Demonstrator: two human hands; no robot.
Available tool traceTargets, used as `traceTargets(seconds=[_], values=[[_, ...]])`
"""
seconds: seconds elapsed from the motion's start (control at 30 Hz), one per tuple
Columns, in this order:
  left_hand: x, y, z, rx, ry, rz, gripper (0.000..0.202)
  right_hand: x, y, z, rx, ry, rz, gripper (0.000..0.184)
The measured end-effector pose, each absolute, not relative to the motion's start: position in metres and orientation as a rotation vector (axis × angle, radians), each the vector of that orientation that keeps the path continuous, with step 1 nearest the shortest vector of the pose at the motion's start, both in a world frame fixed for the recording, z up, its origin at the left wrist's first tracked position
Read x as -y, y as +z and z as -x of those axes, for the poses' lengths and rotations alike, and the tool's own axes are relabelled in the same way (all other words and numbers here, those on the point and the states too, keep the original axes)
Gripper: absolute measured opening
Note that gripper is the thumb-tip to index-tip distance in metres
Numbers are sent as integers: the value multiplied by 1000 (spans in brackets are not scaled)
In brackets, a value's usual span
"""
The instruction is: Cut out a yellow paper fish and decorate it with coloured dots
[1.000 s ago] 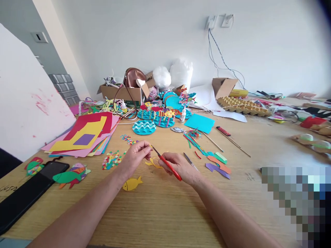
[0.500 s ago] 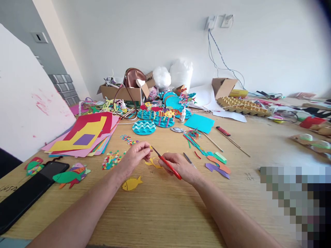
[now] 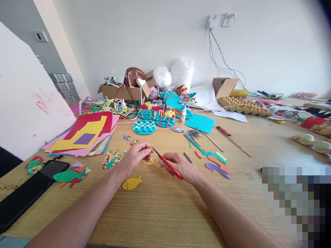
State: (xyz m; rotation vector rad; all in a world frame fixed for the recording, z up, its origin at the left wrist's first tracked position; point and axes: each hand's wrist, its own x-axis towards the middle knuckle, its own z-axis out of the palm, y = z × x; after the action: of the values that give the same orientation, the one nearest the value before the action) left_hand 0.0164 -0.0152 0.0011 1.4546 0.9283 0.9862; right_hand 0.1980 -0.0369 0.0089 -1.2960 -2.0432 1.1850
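Note:
My right hand is closed round the red handles of a pair of scissors, whose blades point up and left. The blade tips meet the fingertips of my left hand, which pinches a tiny piece of yellow paper, mostly hidden by the fingers. Under and between the hands lie yellow paper scraps. A yellow paper fish with a drawn eye and gill line rests on the table below my left wrist. Left of that hand is a spread of coloured paper dots.
Stacked coloured paper and a black phone beside green paper fish are on the left. Blue wavy bases and a glue bottle stand behind the hands. To the right lie a pen, paper strips and a cutter.
Both hands hold nearly the same pose, with the scissor tips still at the left fingertips. The whole view has shifted very slightly.

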Motion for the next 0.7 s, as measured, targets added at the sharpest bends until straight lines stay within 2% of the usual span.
traceTargets(seconds=[0.7], values=[[13,-2,-13,-873,966,-1404,14,39,6,-195,2096,913,1406,43]])
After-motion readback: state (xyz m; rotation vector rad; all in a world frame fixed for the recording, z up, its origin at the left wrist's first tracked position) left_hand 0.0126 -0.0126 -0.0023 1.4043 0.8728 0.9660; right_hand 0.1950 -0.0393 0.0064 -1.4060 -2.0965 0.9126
